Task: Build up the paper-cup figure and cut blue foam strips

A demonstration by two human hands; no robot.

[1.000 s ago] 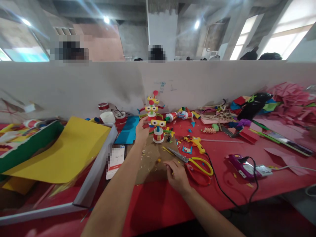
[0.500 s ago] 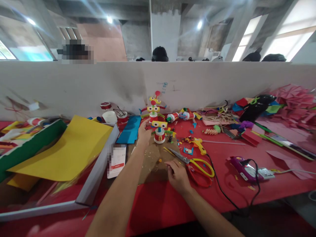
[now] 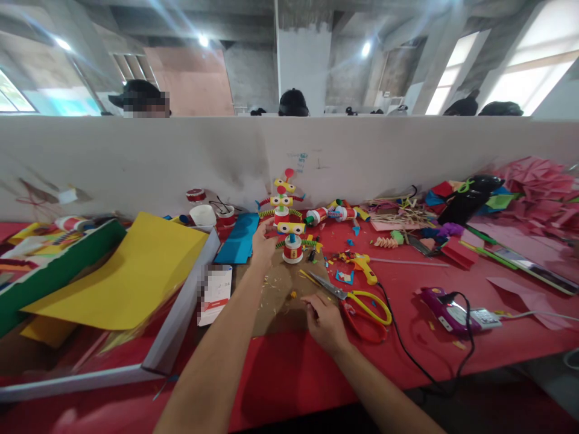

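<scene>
A paper-cup figure [image 3: 292, 248] with a yellow eyed head and green coiled arms stands upright on a brown board [image 3: 275, 310]. My left hand [image 3: 263, 242] is beside its left side, fingertips near the yellow head; whether they touch it or hold anything I cannot tell. Behind stand two similar figures, the nearer with a red ball [image 3: 281, 190] on its head. My right hand [image 3: 323, 319] rests at the board's right edge, fingers curled, with nothing visible in it. Scissors [image 3: 362, 298] with yellow and red handles lie just right of that hand.
A yellow glue gun [image 3: 365, 269] and its cable lie to the right, near a purple power socket [image 3: 446, 310]. An open box [image 3: 174, 337] with yellow paper [image 3: 131, 271] fills the left. A white partition [image 3: 181, 157] stands behind, with people's heads beyond.
The camera view has shifted slightly. Both hands and the figures hold nearly the same places; a person's head beyond the partition at the left shows a little more.
</scene>
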